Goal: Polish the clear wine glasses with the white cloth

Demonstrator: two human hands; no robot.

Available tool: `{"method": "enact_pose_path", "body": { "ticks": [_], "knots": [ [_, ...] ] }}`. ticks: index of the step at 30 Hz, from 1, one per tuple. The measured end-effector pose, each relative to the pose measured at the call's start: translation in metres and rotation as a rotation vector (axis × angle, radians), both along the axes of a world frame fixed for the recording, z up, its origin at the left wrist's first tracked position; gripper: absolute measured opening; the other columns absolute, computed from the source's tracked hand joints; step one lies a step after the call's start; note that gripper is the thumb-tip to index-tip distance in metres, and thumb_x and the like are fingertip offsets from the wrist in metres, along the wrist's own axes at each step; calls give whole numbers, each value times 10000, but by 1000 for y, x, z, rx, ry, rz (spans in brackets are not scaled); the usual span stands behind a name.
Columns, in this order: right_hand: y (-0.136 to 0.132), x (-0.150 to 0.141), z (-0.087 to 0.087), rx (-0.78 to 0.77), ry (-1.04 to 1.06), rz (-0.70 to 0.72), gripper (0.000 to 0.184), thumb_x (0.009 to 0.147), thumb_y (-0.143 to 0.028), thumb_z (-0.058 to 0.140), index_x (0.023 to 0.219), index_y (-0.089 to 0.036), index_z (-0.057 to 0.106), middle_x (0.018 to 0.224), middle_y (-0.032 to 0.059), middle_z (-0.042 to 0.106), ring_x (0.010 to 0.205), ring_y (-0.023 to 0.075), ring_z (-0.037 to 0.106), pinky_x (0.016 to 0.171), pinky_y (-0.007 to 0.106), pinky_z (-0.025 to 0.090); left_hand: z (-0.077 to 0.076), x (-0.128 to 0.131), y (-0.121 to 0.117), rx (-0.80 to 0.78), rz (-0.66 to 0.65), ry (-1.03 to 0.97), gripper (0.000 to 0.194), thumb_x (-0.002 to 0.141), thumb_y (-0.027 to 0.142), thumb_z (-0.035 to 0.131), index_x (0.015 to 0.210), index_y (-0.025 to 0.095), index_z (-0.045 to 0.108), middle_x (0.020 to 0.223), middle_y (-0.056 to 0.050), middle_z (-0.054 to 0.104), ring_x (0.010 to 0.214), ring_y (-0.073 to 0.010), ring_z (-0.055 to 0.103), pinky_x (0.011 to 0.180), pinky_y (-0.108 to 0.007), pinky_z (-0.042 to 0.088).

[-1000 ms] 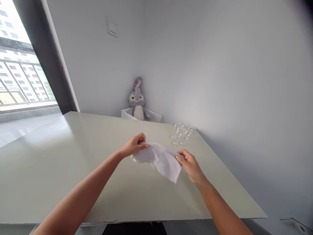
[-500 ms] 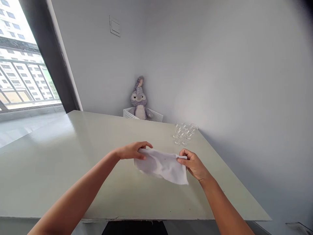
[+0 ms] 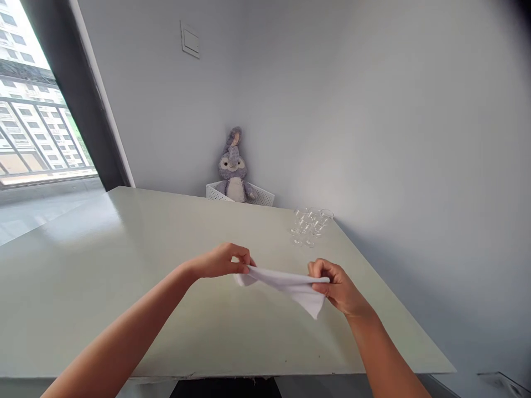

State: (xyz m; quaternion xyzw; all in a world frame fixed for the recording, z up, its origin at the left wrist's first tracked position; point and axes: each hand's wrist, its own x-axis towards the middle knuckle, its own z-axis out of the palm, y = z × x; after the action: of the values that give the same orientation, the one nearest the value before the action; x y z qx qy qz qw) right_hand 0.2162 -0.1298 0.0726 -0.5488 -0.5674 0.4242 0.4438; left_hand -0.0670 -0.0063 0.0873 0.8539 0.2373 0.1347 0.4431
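Observation:
A small white cloth hangs stretched between both hands, a little above the pale green table. My left hand pinches its left end with closed fingers. At the cloth's right end, my right hand has its fingers curled round the fabric. A loose corner droops below the right hand. The cloth is folded over itself into a narrow band.
Several small clear glasses stand grouped at the table's far right, by the wall. A grey plush rabbit sits in a white perforated basket in the far corner. A window is at the left.
The cloth hung as an open sheet between my hands; now it is folded over into a thin band. My hands have moved slightly nearer to me and apart.

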Motion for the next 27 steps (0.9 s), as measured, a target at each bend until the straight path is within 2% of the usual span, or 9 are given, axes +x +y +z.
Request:
{"method": "enact_pose_path", "body": {
  "ticks": [3,6,8,11,14,17,19,23,27],
  "knots": [
    [5,4,-3,-14,-5,-113,333,637,-421,672,641,-204,420,587,-46,345,529,94,340,464,214,264,-4,1,4,71,71,63,196,765,384,487,736,195,532,662,17,524,593,-116,435,520,-219,311],
    [13,4,-9,-12,-80,-165,301,668,-411,643,654,-209,420,595,-45,346,538,100,345,468,213,273,-14,11,13,303,199,115,112,766,318,483,755,209,505,652,20,504,593,-124,425,515,-226,295],
    [17,1,-14,94,-203,-283,258,707,-399,602,665,-215,426,600,-40,366,537,106,349,485,225,297,-21,21,23,518,261,104,64,773,216,443,765,207,506,701,-3,528,668,-150,454,577,-247,328],
    [16,-11,-24,358,-500,-483,184,766,-374,524,685,-222,460,637,-9,432,558,127,387,544,253,344,-29,31,39,797,313,85,212,755,67,353,767,195,522,755,-42,552,773,-186,468,697,-305,352],
    [5,-29,-30,435,-783,-163,147,790,-372,509,796,-232,553,743,36,540,644,161,483,621,278,376,-43,33,51,893,290,141,313,696,-4,344,816,196,554,891,-78,567,862,-223,478,752,-365,364],
    [-6,-43,-32,317,-865,272,312,779,-430,546,1047,-271,546,830,32,606,709,171,544,659,275,393,-60,34,50,846,369,132,466,640,-33,348,971,214,563,1152,-92,487,989,-243,470,800,-392,389],
    [-5,-46,-33,268,-848,354,327,798,-443,521,1074,-270,542,791,16,619,681,156,554,646,260,392,-71,40,42,737,474,67,554,637,-40,323,1081,224,525,1208,-79,451,1033,-221,470,839,-373,404],
    [21,-34,-51,276,-744,236,250,858,-378,421,826,-231,621,673,4,595,589,126,511,596,240,367,-85,69,23,489,529,97,598,657,4,339,1223,175,432,1249,-99,441,1118,-222,448,934,-373,378],
    [55,-11,-83,184,-424,-77,339,833,-422,414,660,-184,582,529,-14,485,487,110,412,494,228,329,-98,104,21,305,547,327,654,705,100,379,1349,124,265,1392,-150,281,1288,-276,249,1026,-417,261]
  ]
}}
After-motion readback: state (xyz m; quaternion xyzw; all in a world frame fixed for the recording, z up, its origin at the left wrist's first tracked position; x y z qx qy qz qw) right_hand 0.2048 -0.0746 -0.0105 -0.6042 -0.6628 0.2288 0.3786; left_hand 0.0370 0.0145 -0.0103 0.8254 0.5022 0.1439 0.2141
